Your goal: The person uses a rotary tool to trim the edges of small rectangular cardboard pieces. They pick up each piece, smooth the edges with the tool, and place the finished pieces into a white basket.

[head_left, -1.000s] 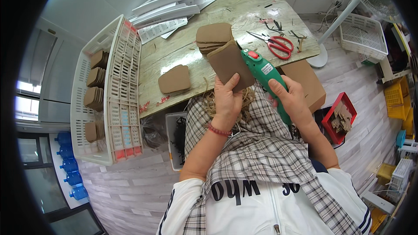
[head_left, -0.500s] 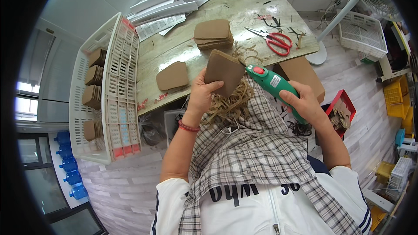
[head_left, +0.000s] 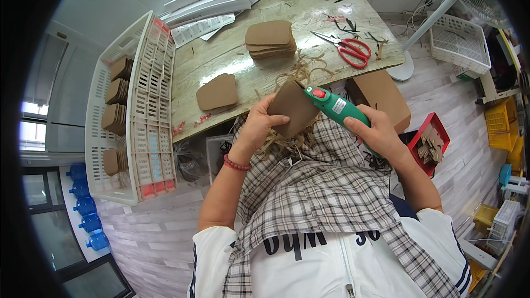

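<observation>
My left hand (head_left: 258,124) grips a flat brown rounded piece (head_left: 293,109), thumb on top; the fingers under it are hidden. My right hand (head_left: 379,133) is wrapped round a green handheld electric cutter (head_left: 335,107) with a red button. The cutter's head touches the upper right edge of the piece. Thin tan trimmed strips (head_left: 302,73) curl on the table edge, and more hang over my lap below the piece. Beyond my hands stands a stack of similar brown pieces (head_left: 269,33). A smaller pile of brown pieces (head_left: 217,92) lies left of my left hand.
Red-handled scissors (head_left: 353,53) lie on the table (head_left: 221,60) among dark scraps. Papers (head_left: 212,8) are piled at the far left. A white crate (head_left: 150,127) with brown pieces stands at left. A red tray (head_left: 422,142) with offcuts and a cardboard box (head_left: 380,96) sit at right.
The brown piece has turned and shifted slightly right and down in my left hand. The cutter has moved a little left along its edge, and more strips lie at the table edge.
</observation>
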Demonstrator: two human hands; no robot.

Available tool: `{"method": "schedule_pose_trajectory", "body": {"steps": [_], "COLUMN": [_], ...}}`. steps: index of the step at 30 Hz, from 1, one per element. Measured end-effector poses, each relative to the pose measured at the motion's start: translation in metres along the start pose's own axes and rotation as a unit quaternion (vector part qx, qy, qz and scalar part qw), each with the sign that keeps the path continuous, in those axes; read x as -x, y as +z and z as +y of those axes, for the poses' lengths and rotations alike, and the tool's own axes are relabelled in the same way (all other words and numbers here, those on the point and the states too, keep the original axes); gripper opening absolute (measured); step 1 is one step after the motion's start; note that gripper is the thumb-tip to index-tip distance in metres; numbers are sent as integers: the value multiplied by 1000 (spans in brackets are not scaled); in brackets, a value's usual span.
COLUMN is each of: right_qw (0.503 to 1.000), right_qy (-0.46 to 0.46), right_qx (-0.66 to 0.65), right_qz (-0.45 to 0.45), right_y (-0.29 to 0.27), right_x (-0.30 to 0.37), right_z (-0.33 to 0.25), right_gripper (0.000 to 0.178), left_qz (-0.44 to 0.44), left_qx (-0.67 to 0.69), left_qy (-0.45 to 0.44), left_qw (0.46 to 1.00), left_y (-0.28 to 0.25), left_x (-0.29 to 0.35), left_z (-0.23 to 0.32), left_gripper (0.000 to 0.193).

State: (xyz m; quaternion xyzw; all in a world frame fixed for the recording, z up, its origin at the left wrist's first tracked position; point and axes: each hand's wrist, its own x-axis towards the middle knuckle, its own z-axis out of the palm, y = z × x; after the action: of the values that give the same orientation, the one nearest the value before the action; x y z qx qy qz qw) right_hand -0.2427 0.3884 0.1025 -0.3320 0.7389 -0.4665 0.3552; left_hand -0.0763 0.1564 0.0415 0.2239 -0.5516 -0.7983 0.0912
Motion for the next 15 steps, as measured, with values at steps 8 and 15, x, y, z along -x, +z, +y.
{"method": "schedule_pose_trajectory", "body": {"steps": [8,15], "right_qw": [998,994], "right_qy": [33,71], "right_qx": [-15,-36], "right_qz": [-46,-76], "right_y": [-2,-5], "right_x": [-3,0], "right_z": [-3,-2], "right_gripper": [39,40], "left_qz": [-40,106], "left_qx": [-80,-68], "left_qy": [-38,61], "left_qw": [995,990], "left_y": [-15,-30], "left_x": [7,12], "left_z": [11,14], "left_gripper": [40,20]}}
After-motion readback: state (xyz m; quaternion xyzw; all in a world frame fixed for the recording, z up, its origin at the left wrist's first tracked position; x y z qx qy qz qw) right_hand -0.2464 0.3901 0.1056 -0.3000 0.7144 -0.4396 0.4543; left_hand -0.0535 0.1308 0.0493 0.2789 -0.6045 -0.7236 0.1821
